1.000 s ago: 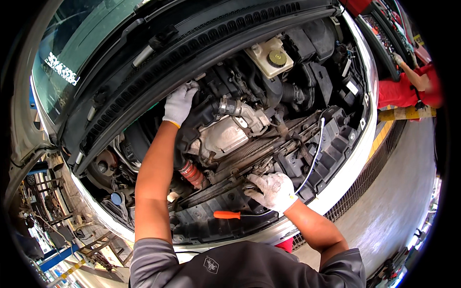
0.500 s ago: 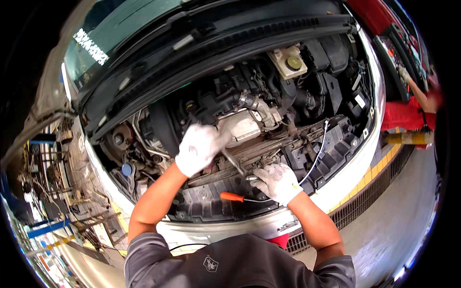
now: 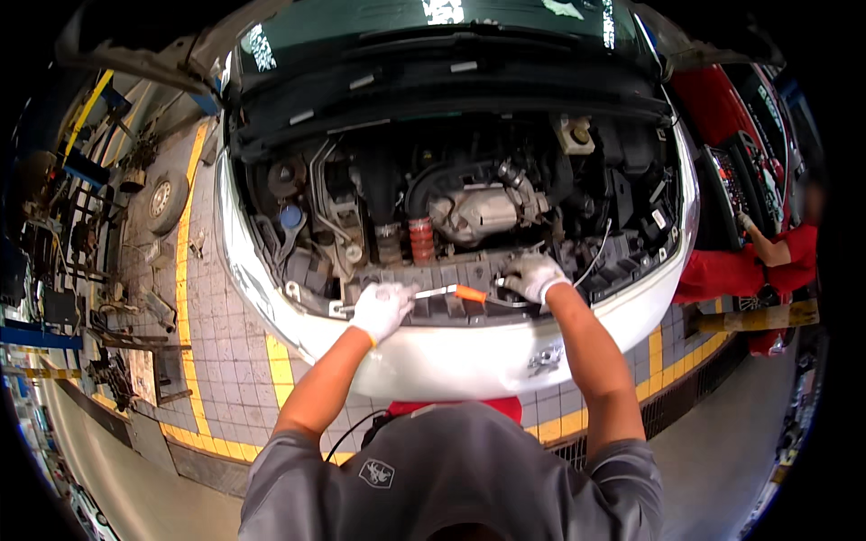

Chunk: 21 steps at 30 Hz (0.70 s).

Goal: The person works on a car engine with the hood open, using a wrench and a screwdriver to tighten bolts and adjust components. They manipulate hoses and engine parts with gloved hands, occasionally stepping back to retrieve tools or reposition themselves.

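Observation:
My left hand [image 3: 382, 309], in a white work glove, is at the front edge of the engine bay. Its fingers are closed around a slim metal bar-like tool [image 3: 437, 292] that points right. Just beyond the bar's tip lies an orange-handled tool [image 3: 470, 294] with a long bendable shaft, which runs under my right hand and curves up at the right. My right hand [image 3: 534, 277], also gloved, is over the front panel with its fingers curled together at a small dark piece that I cannot make out. Behind both hands sits the engine with its metal heat shield [image 3: 487, 213].
The white bumper [image 3: 451, 361] curves between me and the engine bay. Red ribbed hose [image 3: 421, 239] and a blue cap [image 3: 290, 216] are on the left side; a fluid reservoir [image 3: 577, 135] is at the back right. A person in red [image 3: 749, 261] works beside an open tool case at right.
My left hand has come down from over the engine to the front edge, bringing the metal tool with it. My right hand stays over the front panel. The view has shifted and turned.

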Available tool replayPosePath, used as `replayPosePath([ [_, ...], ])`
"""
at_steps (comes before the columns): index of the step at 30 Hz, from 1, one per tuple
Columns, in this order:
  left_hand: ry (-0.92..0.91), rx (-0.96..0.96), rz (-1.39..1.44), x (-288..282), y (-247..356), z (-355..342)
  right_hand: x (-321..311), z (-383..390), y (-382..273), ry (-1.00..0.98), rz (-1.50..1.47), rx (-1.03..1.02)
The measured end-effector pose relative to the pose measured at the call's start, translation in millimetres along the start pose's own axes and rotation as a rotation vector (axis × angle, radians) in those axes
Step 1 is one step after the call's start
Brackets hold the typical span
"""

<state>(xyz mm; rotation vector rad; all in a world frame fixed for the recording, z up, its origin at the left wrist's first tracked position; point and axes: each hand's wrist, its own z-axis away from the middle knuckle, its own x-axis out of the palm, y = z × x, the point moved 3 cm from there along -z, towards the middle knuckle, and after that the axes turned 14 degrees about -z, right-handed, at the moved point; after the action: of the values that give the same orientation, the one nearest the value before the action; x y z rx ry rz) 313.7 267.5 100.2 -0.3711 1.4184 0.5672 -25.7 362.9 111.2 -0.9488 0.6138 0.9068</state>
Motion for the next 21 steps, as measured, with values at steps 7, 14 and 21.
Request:
replayPosePath([
  [7, -0.134, -0.022, 0.07, 14.9, -11.2, -8.4, 24.3, 18.9, -6.8, 0.213, 0.022, 0.212],
  [14, -0.232, -0.076, 0.009, 13.6, -8.4, -23.3, -1.6, 34.6, -15.3, 0.403, -0.158, 0.153],
  [21, -0.106, -0.114, 0.028, -5.6, 2.2, -38.9, -100.1, -22.0, 18.4, 0.521, -0.814, 0.01],
])
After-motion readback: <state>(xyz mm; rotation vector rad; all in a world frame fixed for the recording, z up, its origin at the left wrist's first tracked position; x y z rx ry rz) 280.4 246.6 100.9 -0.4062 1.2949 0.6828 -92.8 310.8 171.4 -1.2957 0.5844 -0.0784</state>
